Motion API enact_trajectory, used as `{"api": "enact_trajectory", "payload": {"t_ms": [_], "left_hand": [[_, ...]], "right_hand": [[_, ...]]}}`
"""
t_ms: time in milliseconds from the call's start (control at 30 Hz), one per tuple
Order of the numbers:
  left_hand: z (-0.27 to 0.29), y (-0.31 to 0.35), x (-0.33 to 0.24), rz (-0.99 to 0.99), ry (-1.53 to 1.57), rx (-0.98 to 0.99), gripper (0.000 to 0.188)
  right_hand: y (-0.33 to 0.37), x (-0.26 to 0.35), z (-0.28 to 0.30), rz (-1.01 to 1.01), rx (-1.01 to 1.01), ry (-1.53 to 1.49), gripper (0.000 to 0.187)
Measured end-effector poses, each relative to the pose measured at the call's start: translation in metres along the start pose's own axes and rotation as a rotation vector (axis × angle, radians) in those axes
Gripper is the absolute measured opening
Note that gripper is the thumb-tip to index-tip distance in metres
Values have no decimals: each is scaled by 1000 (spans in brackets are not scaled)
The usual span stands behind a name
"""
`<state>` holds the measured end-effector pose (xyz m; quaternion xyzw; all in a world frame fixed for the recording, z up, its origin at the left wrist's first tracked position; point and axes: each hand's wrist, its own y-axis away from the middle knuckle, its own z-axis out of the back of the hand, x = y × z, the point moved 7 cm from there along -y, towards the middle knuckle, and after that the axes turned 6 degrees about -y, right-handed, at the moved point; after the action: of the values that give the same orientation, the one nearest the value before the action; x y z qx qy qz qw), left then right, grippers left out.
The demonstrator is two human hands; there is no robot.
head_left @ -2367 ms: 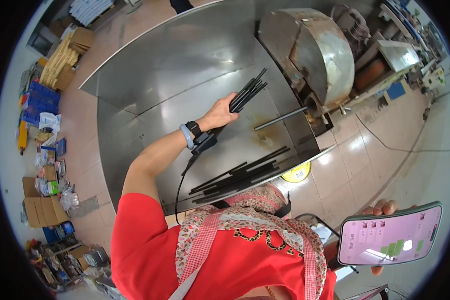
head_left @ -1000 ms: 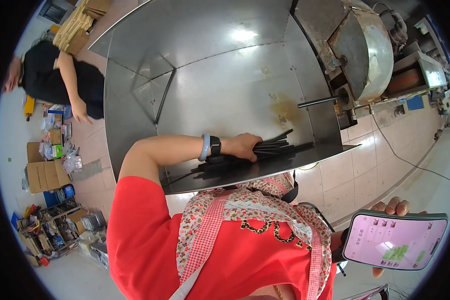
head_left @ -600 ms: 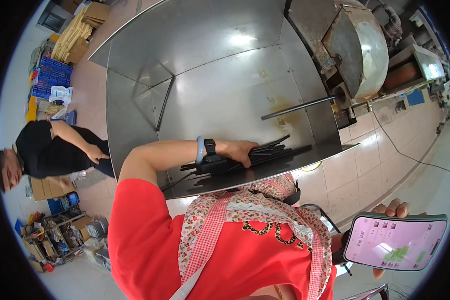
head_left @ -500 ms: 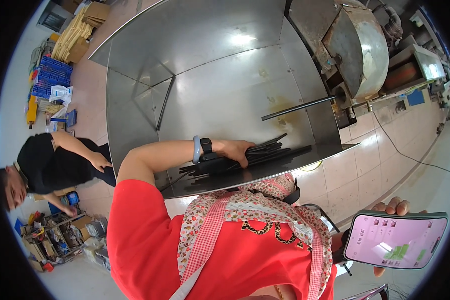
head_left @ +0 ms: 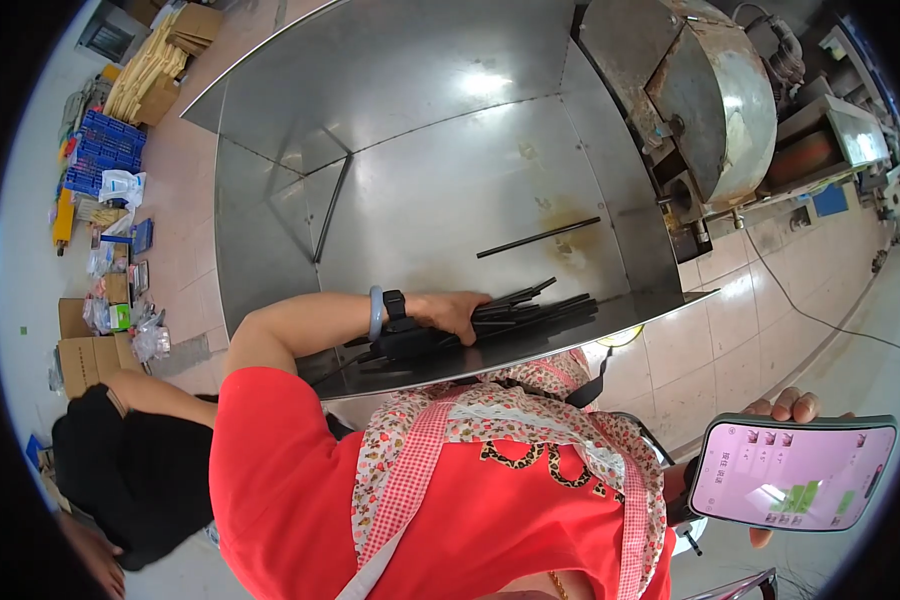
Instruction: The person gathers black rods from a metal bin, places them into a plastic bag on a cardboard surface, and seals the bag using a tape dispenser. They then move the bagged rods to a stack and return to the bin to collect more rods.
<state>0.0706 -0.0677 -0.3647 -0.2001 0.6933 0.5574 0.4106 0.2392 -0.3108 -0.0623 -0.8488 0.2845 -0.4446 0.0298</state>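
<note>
My left hand is down inside a shiny metal trough, its fingers closed over a bundle of thin black rods by the near wall. Part of the bundle is hidden under the hand and forearm. Farther in, a single black rod lies on the trough floor, and another rod rests at the left end. Off to the right, outside the trough, my right hand holds a smartphone with a lit pink screen; its fingertips show over the far edge and below the near one.
A rusty machine with a rounded metal cover stands against the trough's right end. A cable runs across the tiled floor. At left, a co-worker in black bends near cardboard boxes; blue crates stand farther back.
The single rod that reached into the machine has come out and now lies in the trough. My left hand and the bundle have shifted slightly left. The co-worker has bent down nearer.
</note>
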Motion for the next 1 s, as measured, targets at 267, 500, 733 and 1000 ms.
{"api": "enact_trajectory", "payload": {"t_ms": [267, 500, 733, 1000], "left_hand": [[16, 6, -33, 55, -624, -224, 56], [78, -13, -88, -109, -1001, -695, 52], [77, -45, -92, -346, -1101, -706, 59], [45, -25, -107, -313, -1117, -765, 62]], "right_hand": [[-4, 0, -24, 455, 56, 226, 114], [29, 12, 12, 509, -160, 212, 130], [40, 14, -20, 499, -132, 359, 89], [327, 23, -21, -653, -1009, 888, 30]]}}
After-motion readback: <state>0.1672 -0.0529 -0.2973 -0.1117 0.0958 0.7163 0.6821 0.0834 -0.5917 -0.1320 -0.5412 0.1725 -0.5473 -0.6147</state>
